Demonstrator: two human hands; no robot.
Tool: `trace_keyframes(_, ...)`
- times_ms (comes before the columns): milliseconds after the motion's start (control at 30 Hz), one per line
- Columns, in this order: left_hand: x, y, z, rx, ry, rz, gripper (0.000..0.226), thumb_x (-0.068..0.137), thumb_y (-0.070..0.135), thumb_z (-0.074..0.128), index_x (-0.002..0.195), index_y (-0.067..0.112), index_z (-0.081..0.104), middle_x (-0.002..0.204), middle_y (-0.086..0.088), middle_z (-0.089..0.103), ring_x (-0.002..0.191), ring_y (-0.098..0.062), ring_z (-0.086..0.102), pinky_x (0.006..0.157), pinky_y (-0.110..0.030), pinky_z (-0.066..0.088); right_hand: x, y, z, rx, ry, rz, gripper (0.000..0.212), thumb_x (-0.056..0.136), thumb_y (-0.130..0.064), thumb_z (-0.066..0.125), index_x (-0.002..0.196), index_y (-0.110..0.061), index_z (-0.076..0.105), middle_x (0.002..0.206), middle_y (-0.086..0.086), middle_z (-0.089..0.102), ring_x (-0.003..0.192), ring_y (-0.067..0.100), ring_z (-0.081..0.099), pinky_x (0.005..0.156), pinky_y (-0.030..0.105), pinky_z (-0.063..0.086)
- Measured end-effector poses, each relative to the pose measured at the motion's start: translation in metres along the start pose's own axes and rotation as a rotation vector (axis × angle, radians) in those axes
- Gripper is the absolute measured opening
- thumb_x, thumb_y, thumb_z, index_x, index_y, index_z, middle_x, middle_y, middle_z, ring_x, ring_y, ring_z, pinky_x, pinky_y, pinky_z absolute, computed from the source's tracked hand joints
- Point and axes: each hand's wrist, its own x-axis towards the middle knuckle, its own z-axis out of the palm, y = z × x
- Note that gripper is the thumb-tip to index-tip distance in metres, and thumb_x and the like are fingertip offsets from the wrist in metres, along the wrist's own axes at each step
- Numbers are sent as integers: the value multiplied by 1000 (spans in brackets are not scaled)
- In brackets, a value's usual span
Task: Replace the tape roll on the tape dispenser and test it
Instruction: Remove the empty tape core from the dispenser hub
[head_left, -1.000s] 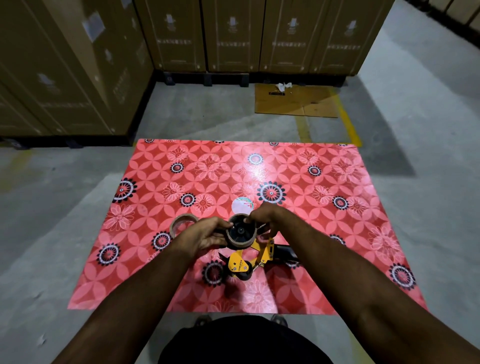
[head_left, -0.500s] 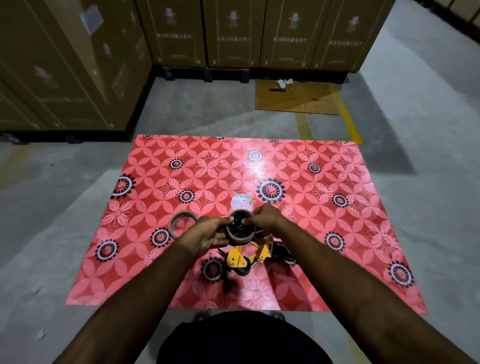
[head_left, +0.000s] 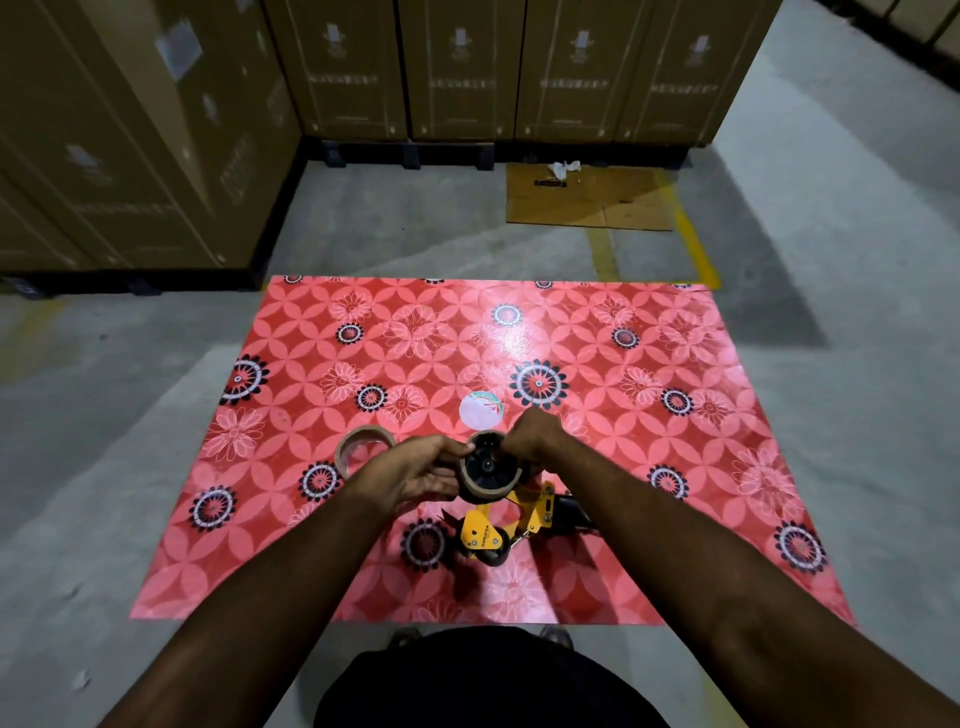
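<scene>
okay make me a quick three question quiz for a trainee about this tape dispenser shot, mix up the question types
1. True or false: the yellow tape dispenser is lifted clear above the red patterned mat.
2. Multiple choice: what lies on the mat just beyond the left hand? A) scissors B) a spare tape ring C) a marker
3. Fill in: both hands, the right hand included, are closed around the brown ____ sitting on the dispenser's black hub.

Key:
1. False; it rests on the mat.
2. B
3. tape roll
</scene>
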Motion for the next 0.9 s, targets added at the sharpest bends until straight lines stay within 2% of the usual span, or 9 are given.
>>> trace_keyframes(33,-2,1,0,7,7,-1,19,94,12,58,77,4,60,60,-8,63,47,-18,60,45,-25,50,1,0,0,14,-7,1,25,81,-25,78,93,-5,69,93,12,72,75,23,69,68,33,61)
trace_keyframes(133,-5,0,0,23,26,13,13,89,15,63,90,1,63,87,-15,63,77,-27,63,78,-39,55,3,0,-3,66,-44,13,34,77,-23,84,98,0,73,89,14,74,72,26,71,74,39,64)
trace_keyframes(200,-5,-2,0,0,38,18,15,88,14,62,92,0,63,90,-16,62,81,-30,63,83,-42,53,4,-1,-4,81,-92,-1,35,75,-26,86,93,2,74,80,12,70,73,29,72,78,42,63)
trace_keyframes(367,-6,-7,5,-33,21,13,18,90,17,61,89,-1,62,75,-15,67,69,-27,66,80,-40,53,6,5,1,182,-141,34,33,74,-19,87,94,5,74,93,22,76,83,37,76,79,51,62)
trace_keyframes(467,-5,-6,4,-62,26,25,18,91,17,60,92,-1,60,65,-12,70,59,-24,70,78,-41,54,6,7,0,228,-145,43,28,77,-12,84,95,7,73,88,22,75,78,36,76,78,49,63)
trace_keyframes(567,-5,-1,7,-114,12,44,26,94,20,57,104,-4,57,78,-17,68,60,-27,69,69,-42,58,6,9,-1,231,-131,23,27,79,-12,83,97,5,73,70,14,69,66,31,70,65,37,60)
trace_keyframes(667,-13,10,9,-159,23,98,30,98,26,56,104,-3,57,88,-18,63,67,-28,67,47,-37,58,5,10,-2,394,-122,-14,29,78,-9,82,103,2,73,72,15,68,56,26,65,50,32,56)
trace_keyframes(833,-7,14,1,-172,82,159,36,94,29,63,116,2,59,92,-14,68,81,-26,69,68,-40,61,3,9,-5,592,-167,-64,25,87,-8,73,109,3,70,94,20,68,81,29,66,69,39,59)
trace_keyframes(900,-6,13,2,-156,115,154,33,92,30,65,113,5,62,88,-11,72,76,-22,72,65,-38,60,0,10,-8,634,-182,-84,22,89,-5,70,110,1,71,96,20,69,83,28,66,73,40,57)
